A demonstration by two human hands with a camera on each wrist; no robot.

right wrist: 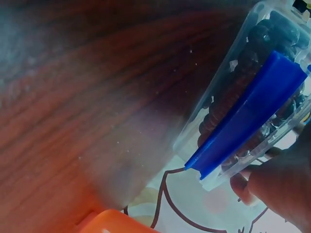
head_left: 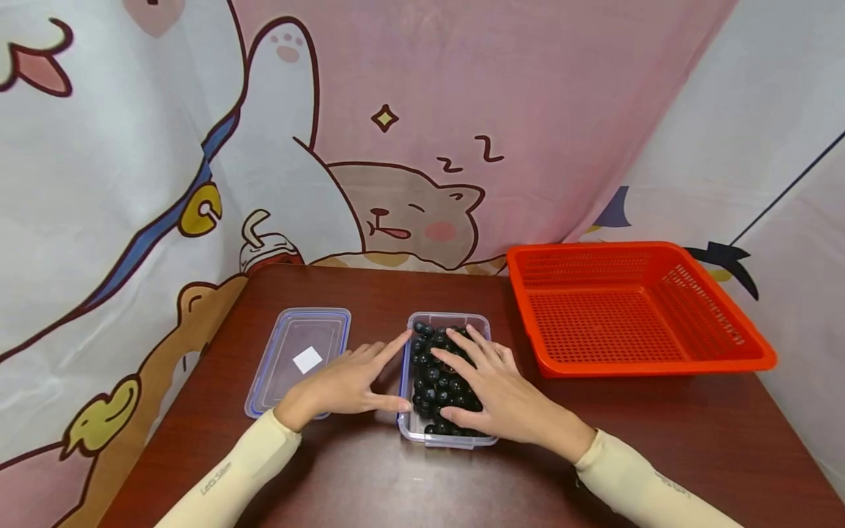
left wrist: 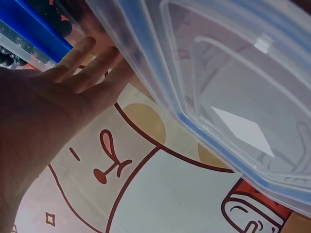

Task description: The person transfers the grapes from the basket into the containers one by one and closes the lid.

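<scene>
A clear plastic container (head_left: 411, 433) stands on the table, filled with shiny black grapes (head_left: 432, 375). My left hand (head_left: 350, 381) lies along the container's left side, thumb and forefinger spread apart, with fingertips right at the rim. Over the grapes, my right hand (head_left: 495, 389) has its fingers spread and its fingertips on or close above the top layer. In the right wrist view a blue clip flap (right wrist: 252, 116) runs down the container's side. The clear lid (head_left: 280, 367) with a blue seal and a white square label lies left of the container, partly behind my left hand.
A red-orange plastic basket (head_left: 541, 359) with perforated walls stands at the right of the brown table (head_left: 370, 484). Behind the table hangs a cartoon-printed cloth (head_left: 561, 110).
</scene>
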